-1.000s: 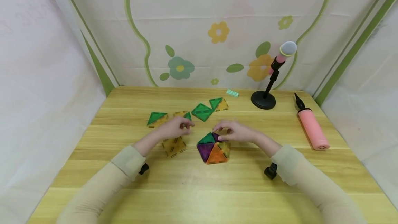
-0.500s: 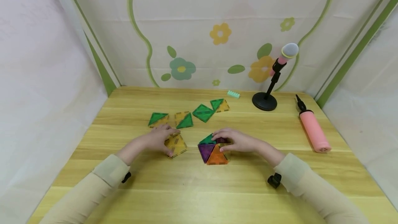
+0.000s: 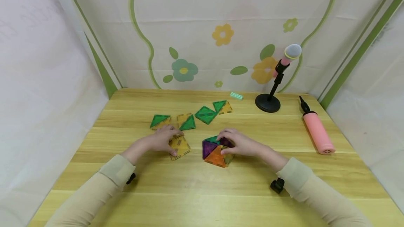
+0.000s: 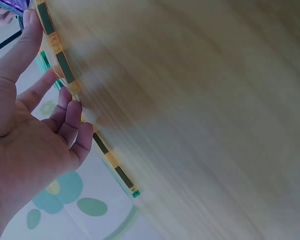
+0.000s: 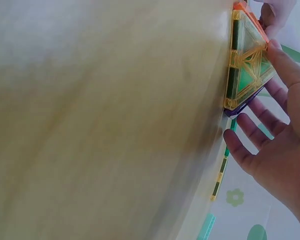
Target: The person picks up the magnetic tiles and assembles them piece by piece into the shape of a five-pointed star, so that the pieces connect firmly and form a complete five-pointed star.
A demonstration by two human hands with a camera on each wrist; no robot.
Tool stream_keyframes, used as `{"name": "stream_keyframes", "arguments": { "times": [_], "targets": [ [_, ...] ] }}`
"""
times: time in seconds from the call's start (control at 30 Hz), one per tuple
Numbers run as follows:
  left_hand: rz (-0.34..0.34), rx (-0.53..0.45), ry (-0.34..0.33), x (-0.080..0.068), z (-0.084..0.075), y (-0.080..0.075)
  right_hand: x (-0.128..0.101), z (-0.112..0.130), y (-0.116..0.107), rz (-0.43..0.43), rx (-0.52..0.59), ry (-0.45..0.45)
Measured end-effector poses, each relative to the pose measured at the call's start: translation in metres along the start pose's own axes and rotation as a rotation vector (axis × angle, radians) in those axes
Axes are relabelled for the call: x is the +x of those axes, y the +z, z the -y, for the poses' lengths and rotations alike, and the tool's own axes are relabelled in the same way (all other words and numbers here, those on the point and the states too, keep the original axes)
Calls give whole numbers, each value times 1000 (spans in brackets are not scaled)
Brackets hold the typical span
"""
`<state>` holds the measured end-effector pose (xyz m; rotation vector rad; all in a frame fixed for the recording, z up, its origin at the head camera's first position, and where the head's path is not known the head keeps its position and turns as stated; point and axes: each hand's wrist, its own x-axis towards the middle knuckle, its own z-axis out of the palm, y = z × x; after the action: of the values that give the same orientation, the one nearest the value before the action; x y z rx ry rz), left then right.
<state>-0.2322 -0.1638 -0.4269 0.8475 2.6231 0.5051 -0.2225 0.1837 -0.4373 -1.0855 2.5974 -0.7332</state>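
Note:
My left hand pinches a yellow square of magnetic tiles lying flat on the table, thumb at its near edge and fingers at its far edge. In the left wrist view, my thumb lies along that yellow edge. To the right, a low pyramid of green, purple, orange and yellow triangular magnetic tiles sits on the table. My right hand grips it from the right, with the thumb on its front side and fingers over its back; they hide part of it. In the right wrist view, its yellow triangle leans upward.
Behind lie a green-yellow tile pair, another pair, a green square and a smaller pair. Farther back are a mint toy brick, a microphone stand and, at right, a pink pump.
My left hand came back from above the tiles and took the yellow square. My right hand moved from the pyramid's top onto its right side, and the pyramid has turned slightly.

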Motion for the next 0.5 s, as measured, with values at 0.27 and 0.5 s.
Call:
{"name": "stream_keyframes", "arguments": {
  "times": [0.27,0.5],
  "targets": [
    [-8,-63,-18,4,3,0,2,0,3,-10,0,-1],
    [-34,-260,-12,6,2,-8,3,0,2,-11,33,-13]
  ]
}}
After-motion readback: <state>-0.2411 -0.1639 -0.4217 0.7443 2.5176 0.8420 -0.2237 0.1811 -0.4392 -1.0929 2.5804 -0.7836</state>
